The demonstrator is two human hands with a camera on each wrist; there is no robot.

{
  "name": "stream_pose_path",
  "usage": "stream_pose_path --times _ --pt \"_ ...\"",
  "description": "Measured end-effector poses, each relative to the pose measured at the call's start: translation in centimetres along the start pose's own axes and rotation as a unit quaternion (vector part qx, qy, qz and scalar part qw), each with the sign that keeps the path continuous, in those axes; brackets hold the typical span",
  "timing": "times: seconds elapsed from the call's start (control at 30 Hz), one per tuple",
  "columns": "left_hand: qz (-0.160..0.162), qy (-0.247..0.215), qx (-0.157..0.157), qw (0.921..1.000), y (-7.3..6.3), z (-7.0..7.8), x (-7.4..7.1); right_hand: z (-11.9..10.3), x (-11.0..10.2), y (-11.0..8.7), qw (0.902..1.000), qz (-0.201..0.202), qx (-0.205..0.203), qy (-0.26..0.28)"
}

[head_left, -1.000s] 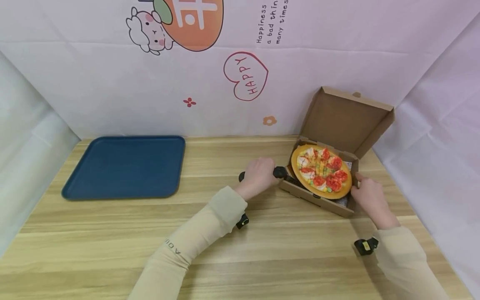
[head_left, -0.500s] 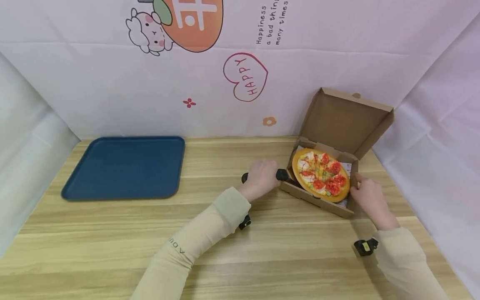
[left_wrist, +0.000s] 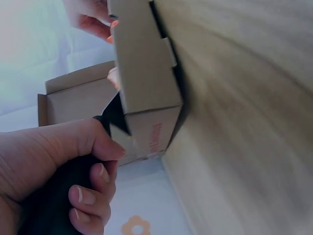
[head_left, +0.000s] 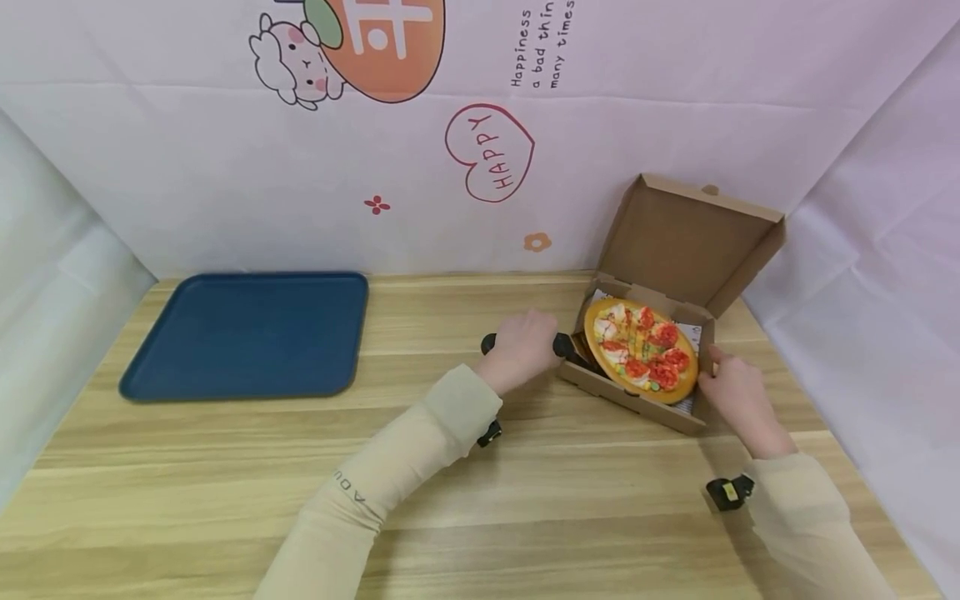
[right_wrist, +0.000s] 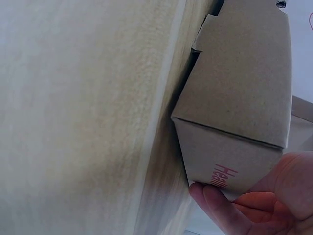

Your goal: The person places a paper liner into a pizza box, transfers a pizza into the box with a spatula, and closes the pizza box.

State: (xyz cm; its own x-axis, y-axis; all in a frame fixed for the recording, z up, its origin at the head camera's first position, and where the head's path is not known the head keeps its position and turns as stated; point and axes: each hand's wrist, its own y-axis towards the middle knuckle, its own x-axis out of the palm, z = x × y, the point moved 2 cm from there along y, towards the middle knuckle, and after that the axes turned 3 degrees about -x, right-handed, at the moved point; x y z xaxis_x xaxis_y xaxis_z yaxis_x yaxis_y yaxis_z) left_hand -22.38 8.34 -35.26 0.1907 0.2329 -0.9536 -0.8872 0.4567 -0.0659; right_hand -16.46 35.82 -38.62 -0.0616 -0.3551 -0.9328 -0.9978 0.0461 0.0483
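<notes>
My left hand (head_left: 517, 352) grips the thick black handle of a spatula (head_left: 562, 345), fingers wrapped around it with the thumb along the top. Its dark blade (left_wrist: 116, 113) passes over the left wall of the open cardboard pizza box (head_left: 630, 402) and goes under the near-left edge of a round pizza (head_left: 641, 350), which hides the tip. White and red toppings cover the pizza, which sits inside the box. On the box's right side, my right hand (head_left: 738, 396) holds the wall, thumb at the top edge and fingertips (right_wrist: 220, 208) against the printed outer face.
A dark blue rectangular tray (head_left: 247, 337) lies at the back left of the wooden table (head_left: 525, 517). The box's lid (head_left: 686, 242) stands raised against the printed white cloth (head_left: 420, 150) at the back. Striped paper (head_left: 688, 333) lines the box under the pizza.
The pizza has come down slightly into the box, showing more liner paper at the back left. My left hand and the spatula have shifted a little; my right hand stays at the wall.
</notes>
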Motion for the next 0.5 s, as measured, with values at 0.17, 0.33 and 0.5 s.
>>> stream_pose_path --times 0.17,0.33,0.5 --pt "-0.011 0.028 0.006 0.9995 -0.5 -0.1 -1.2 -0.1 -0.1 -0.1 0.9999 -0.013 0.008 0.007" --pt "-0.024 0.072 0.017 0.9969 -0.7 -0.1 -2.8 -0.2 -0.2 -0.1 0.9997 -0.021 0.014 0.008" --pt "-0.036 0.101 0.006 0.9942 -0.9 -0.5 -4.2 -0.2 -0.2 -0.2 0.9997 -0.021 0.011 0.008"
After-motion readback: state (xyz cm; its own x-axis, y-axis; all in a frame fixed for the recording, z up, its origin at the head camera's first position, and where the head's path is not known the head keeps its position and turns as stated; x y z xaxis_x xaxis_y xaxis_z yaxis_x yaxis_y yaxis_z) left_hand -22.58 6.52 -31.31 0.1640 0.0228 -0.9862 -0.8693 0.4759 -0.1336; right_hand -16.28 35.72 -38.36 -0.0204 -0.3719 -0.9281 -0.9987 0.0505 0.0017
